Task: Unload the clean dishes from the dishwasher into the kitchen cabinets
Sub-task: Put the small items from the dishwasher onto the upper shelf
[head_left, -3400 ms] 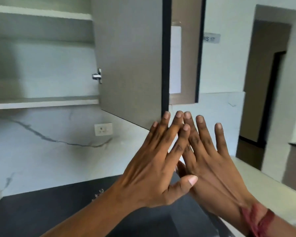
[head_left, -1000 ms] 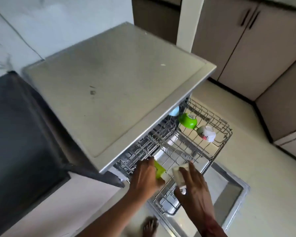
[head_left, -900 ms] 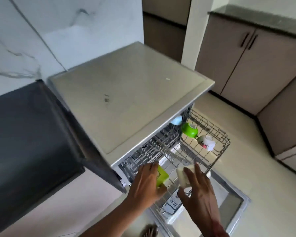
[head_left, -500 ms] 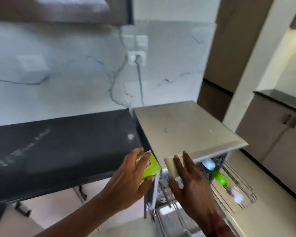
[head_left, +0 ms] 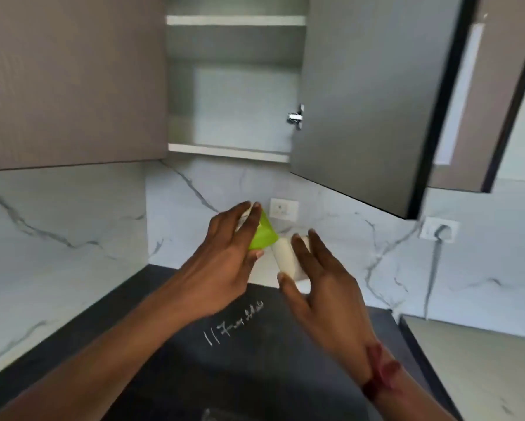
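The left hand (head_left: pixel 221 262) is curled around a small lime-green cup (head_left: pixel 265 237). The fingers lie over its top side and the thumb is under it, so the cup is held tight and tipped on its side. The right hand (head_left: pixel 328 290) holds a small cream-white cup (head_left: pixel 285 256) between the thumb and the long fingers. This cup is tipped too. The two cups are just beside each other and may be touching (the picture is too blurry there to be sure). Both cups are up in the air, over the back of the flat black counter (head_left: pixel 164 354) and below the open grey wall cabinet (head_left: pixel 227 151).

The cabinet's grey door (head_left: pixel 367 95) swings out to the right, with a shiny metal hinge (head_left: pixel 296 117) on its inner edge. Two pale shelves show inside. A closed brown door (head_left: pixel 73 80) is to the left of it.

The wall (head_left: pixel 73 214) behind is white stone with dark grey lines. A white wall socket (head_left: pixel 284 208) sits just behind the green cup, and another socket (head_left: pixel 438 230) is farther right. Some white scribbles (head_left: pixel 233 323) mark the counter under the hands. A red thread band (head_left: pixel 379 372) is tied around the right wrist.
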Motion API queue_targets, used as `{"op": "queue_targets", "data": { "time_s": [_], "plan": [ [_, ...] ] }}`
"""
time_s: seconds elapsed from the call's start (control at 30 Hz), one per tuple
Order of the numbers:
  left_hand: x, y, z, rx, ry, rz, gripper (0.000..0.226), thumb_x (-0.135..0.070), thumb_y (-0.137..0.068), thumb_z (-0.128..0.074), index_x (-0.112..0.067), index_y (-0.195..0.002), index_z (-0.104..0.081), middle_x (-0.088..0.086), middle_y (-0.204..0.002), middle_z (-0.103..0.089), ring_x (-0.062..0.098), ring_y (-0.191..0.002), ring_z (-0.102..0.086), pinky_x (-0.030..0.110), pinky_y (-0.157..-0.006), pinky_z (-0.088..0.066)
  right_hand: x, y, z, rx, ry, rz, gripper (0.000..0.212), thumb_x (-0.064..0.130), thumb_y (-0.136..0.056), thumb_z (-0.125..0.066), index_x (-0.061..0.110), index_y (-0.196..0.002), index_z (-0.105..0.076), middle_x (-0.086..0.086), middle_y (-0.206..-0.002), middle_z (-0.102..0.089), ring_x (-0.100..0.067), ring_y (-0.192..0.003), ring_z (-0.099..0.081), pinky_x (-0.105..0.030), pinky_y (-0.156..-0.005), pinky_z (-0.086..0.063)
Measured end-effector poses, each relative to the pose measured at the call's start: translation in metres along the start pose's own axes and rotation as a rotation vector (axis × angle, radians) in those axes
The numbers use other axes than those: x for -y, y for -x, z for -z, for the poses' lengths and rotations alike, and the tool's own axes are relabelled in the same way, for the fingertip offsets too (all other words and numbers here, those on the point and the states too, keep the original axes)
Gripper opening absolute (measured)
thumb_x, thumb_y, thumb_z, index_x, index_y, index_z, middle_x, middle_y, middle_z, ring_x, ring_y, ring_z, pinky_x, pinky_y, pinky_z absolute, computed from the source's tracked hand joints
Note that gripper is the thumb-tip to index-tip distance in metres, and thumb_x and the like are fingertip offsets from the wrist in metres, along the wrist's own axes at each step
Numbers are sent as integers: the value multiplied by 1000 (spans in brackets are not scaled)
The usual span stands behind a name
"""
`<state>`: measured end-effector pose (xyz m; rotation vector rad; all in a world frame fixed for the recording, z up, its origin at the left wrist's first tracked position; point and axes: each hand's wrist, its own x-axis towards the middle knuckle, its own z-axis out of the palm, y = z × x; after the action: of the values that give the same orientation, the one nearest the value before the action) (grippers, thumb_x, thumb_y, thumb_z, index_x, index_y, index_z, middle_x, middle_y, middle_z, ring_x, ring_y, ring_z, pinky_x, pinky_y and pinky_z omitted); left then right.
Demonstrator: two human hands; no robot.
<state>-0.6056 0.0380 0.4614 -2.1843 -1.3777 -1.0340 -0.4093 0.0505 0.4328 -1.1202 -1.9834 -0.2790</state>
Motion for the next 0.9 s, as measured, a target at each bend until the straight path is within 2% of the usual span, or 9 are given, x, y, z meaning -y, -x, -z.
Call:
{"op": "queue_targets", "data": {
  "time_s": [0.1, 0.17, 0.27, 0.33, 0.47, 0.53, 0.67, 0.77, 0.9],
  "plan": [
    [74, -48, 13, 14, -92, -17, 65, -21, -97, -53, -6, -153, -23, 18, -155, -26, 33, -141, -23, 35, -115, -26, 22, -80, -39, -25, -6, -6, 61, 48, -94, -48, 21, -148, -38, -12, -156, -32, -30, -129, -51, -35, -97, -47],
    [117, -90, 18, 51, -126, 4, 65, -21, -98, -52, -8, -153, -21, 17, -154, -25, 35, -139, -24, 33, -114, -24, 25, -138, -59, -44, 19, -26, 61, 44, -94, -49, 16, -147, -39, -16, -150, -39, -34, -126, -51, -37, -92, -48],
    [168, -153, 16, 156, -153, 22, 67, -22, -98, -53, -8, -154, -19, 18, -152, -27, 39, -137, -28, 35, -114, -26, 21, -223, -80, -32, 79, -70, 54, 41, -94, -49, 10, -138, -45, -20, -130, -53, -38, -110, -57, -38, -79, -46],
    [192, -189, 9, 213, -194, 29, 67, -23, -97, -54, -7, -153, -20, 19, -150, -29, 40, -136, -30, 36, -114, -28, 14, -273, -93, -13, 98, -61, 44, 39, -93, -49, 8, -124, -51, -19, -114, -57, -39, -101, -58, -36, -69, -40],
    [219, -242, -9, 294, -219, 89, 66, -22, -97, -55, -5, -152, -22, 22, -146, -34, 39, -133, -34, 35, -110, -29, -13, -349, -119, 90, 154, -23, 39, 34, -91, -52, 5, -117, -53, -22, -116, -56, -39, -106, -56, -39, -81, -44],
    [226, -261, -19, 302, -208, 117, 64, -20, -96, -55, -4, -150, -26, 22, -142, -38, 37, -132, -36, 35, -108, -30, -28, -372, -131, 114, 166, -42, 37, 33, -90, -53, 4, -114, -55, -23, -116, -58, -40, -108, -56, -39, -83, -45],
    [247, -300, -43, 296, -180, 166, 58, -18, -94, -57, -4, -145, -36, 21, -137, -44, 36, -128, -41, 33, -104, -33, -59, -404, -162, 129, 125, -140, 32, 31, -89, -54, 4, -106, -58, -21, -114, -61, -40, -108, -57, -35, -76, -44],
    [262, -320, -60, 321, -148, 194, 61, -21, -95, -55, -6, -149, -32, 20, -144, -41, 34, -134, -39, 31, -106, -30, -70, -416, -176, 148, 84, -224, 27, 31, -90, -54, 7, -100, -59, -20, -112, -63, -40, -107, -57, -33, -77, -45],
    [273, -340, -83, 375, -32, 236, 59, -28, -98, -52, -14, -151, -31, 9, -155, -33, 26, -142, -31, 28, -111, -24, -82, -419, -187, 149, 135, -170, 37, 37, -96, -44, 6, -109, -60, -20, -116, -61, -38, -110, -56, -36, -82, -45]
  ]
}}
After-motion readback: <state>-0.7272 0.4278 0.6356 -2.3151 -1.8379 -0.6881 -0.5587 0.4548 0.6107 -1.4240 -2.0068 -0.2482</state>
